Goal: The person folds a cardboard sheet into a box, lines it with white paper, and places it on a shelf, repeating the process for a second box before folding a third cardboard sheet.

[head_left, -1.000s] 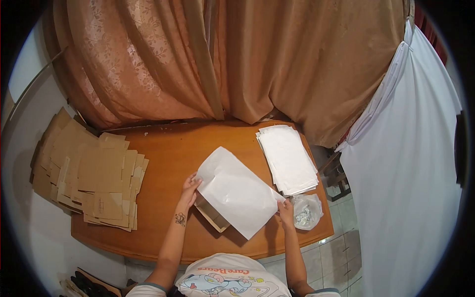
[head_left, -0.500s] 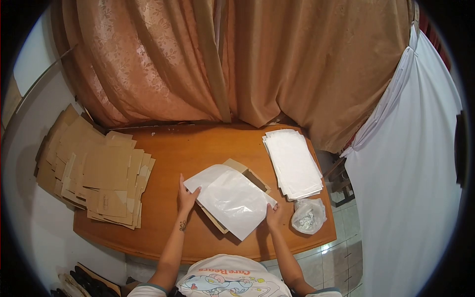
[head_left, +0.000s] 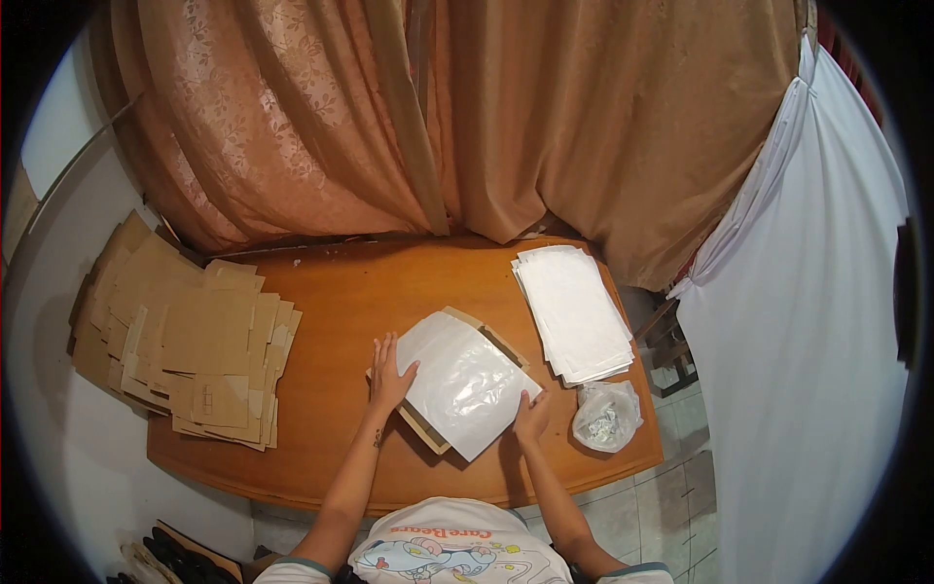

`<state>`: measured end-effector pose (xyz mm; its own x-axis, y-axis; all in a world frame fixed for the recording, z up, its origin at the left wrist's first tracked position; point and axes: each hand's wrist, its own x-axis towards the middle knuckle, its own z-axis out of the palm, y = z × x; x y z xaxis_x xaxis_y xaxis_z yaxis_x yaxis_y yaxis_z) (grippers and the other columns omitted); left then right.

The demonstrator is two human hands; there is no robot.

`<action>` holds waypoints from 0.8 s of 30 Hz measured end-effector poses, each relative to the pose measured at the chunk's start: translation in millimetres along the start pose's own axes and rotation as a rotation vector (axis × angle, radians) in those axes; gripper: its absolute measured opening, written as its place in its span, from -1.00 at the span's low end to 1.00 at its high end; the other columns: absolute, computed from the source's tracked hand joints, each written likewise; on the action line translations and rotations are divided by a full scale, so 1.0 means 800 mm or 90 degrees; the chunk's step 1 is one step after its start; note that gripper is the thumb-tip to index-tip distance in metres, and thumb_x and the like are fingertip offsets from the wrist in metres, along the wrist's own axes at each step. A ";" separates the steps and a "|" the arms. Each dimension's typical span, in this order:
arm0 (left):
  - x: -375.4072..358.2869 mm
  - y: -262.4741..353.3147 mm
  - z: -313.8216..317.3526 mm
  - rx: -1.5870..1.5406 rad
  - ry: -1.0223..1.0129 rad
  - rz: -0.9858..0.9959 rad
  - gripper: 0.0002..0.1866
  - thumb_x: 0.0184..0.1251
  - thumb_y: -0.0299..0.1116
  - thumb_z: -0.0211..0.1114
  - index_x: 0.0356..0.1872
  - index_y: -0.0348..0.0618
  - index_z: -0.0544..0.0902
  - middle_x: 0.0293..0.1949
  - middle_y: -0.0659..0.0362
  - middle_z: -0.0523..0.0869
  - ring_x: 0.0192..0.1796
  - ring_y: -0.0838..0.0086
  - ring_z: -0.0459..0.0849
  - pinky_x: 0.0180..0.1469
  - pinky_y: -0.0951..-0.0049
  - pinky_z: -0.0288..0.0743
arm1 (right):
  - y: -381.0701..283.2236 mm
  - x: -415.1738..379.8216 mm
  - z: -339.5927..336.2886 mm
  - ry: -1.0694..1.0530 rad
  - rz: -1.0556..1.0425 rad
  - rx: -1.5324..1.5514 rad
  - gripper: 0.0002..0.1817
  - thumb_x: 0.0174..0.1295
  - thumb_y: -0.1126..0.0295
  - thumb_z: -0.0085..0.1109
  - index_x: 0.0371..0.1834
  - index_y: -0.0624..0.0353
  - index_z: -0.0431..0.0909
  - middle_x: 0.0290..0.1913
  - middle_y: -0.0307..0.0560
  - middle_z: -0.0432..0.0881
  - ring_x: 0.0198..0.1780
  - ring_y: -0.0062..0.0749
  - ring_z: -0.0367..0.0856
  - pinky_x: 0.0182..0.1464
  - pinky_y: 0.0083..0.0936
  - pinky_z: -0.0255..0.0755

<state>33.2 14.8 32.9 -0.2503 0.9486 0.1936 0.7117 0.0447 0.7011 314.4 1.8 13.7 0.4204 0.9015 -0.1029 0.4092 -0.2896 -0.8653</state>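
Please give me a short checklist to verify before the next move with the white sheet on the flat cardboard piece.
1. Left hand flat on the white sheet: ok.
2. Right hand at the sheet's near corner: ok.
3. Sheet lies over the cardboard piece: ok, cardboard edges show.
4. Sheet is smooth: cannot tell, glare.
5. Stack of white sheets apart from the work: ok.
6. Plastic bag clear of right hand: ok.
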 end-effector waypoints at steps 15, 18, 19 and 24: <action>0.020 -0.017 0.044 0.098 -0.165 0.163 -0.54 0.45 -0.34 -0.08 0.33 -0.20 0.32 0.39 -0.11 0.23 0.45 -0.10 0.08 0.44 0.10 0.04 | -0.060 -0.049 0.155 -0.119 -0.404 -0.360 -0.21 0.26 0.11 0.02 0.43 0.39 0.02 0.49 0.38 -0.16 0.52 0.19 -0.24 0.43 0.17 -0.25; 0.012 -0.010 0.038 0.115 -0.236 0.152 -0.53 0.48 -0.29 -0.12 0.36 -0.19 0.29 0.42 -0.09 0.19 0.46 -0.07 0.06 0.45 0.10 0.01 | -0.039 -0.051 0.169 -0.122 -0.374 -0.398 -0.20 0.28 0.04 -0.02 0.44 0.38 0.01 0.49 0.36 -0.14 0.52 0.17 -0.24 0.42 0.18 -0.27; 0.013 -0.009 0.037 0.116 -0.237 0.150 -0.53 0.48 -0.29 -0.12 0.36 -0.19 0.29 0.42 -0.09 0.19 0.46 -0.07 0.06 0.45 0.10 0.01 | -0.034 -0.049 0.172 -0.116 -0.362 -0.421 -0.19 0.29 0.00 -0.05 0.44 0.36 0.01 0.49 0.34 -0.11 0.52 0.15 -0.23 0.42 0.18 -0.26; 0.011 -0.007 0.047 0.127 -0.241 0.182 -0.47 0.41 -0.30 -0.04 0.38 -0.21 0.22 0.42 -0.11 0.18 0.47 -0.07 0.05 0.45 0.09 0.00 | -0.027 -0.041 0.184 -0.140 -0.316 -0.457 -0.19 0.31 0.00 -0.10 0.46 0.35 -0.03 0.50 0.32 -0.14 0.53 0.13 -0.27 0.42 0.21 -0.34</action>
<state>51.7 34.6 5.1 0.2020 0.9768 0.0706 0.8377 -0.2097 0.5043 172.4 25.5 -36.4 -0.0730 0.9963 0.0459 0.9408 0.0840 -0.3283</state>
